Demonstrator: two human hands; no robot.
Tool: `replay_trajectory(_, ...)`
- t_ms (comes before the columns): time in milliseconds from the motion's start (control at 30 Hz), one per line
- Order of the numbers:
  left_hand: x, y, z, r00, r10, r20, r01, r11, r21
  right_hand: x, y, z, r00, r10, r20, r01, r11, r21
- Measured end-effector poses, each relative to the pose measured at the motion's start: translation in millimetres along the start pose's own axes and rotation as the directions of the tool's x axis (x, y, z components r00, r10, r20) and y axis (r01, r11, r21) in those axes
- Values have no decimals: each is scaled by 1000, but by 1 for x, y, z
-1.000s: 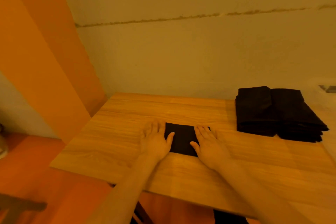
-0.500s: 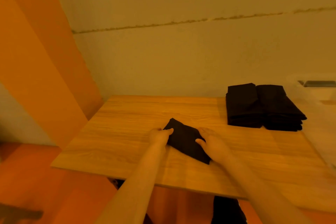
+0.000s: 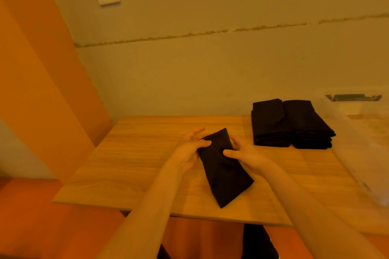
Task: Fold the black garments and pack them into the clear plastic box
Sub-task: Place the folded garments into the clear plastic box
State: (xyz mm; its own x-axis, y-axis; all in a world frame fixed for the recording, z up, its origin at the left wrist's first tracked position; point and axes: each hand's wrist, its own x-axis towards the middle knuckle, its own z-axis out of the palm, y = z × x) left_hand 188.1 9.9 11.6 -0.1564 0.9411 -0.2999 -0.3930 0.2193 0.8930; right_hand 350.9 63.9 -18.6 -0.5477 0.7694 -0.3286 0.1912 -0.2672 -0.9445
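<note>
You've got the folded black garment (image 3: 224, 166) pinched in left hand (image 3: 189, 151) and right hand (image 3: 248, 154), clear plastic box (image 3: 357, 132) contents too hazy to tell.

Wooden table (image 3: 134, 166): folded black stacks (image 3: 290, 126), clear box (image 3: 362, 132) at right
</note>
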Motion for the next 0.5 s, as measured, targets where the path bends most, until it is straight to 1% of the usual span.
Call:
replay_trajectory(67, -4, 7, 3, 999, 32, 42, -31, 999, -17, -6, -4, 1, 997, 58, 57, -66, 988, 137)
replay_trajectory(133, -6, 13, 5, 996, 82, 25, -80, 994, -71, -12, -9, 3, 996, 50, 69, -64, 974, 218)
replay_trajectory(167, -5, 15, 7, 994, 106, -6, -106, 988, -116, -14, -10, 3, 998, 21, 54, -34, 968, 249)
replay_trajectory(200, -3, 16, 9, 991, 128, -48, -134, 977, -166, -14, -13, 2, 1000, -8, 9, 6, 965, 263)
replay_trajectory(267, 3, 18, 16, 986, 127, -107, -151, 954, -259, -17, -24, -2, 991, -65, -116, 86, 979, 187)
replay_trajectory(300, 6, 18, 20, 991, 93, -100, -119, 947, -297, -17, -30, -5, 983, -96, -159, 118, 984, 134)
replay_trajectory(333, 9, 17, 26, 997, 36, -63, -54, 946, -318, -17, -37, -9, 974, -128, -187, 148, 984, 97)
replay_trajectory(400, 13, 17, 40, 995, -91, 48, 101, 947, -304, -17, -48, -20, 954, -184, -235, 208, 975, 82)
replay_trajectory(433, 16, 18, 47, 988, -129, 88, 149, 944, -294, -16, -53, -27, 945, -203, -258, 231, 969, 84)
replay_trajectory(500, 23, 19, 61, 983, -143, 114, 169, 945, -281, -12, -60, -41, 935, -219, -279, 249, 965, 79)
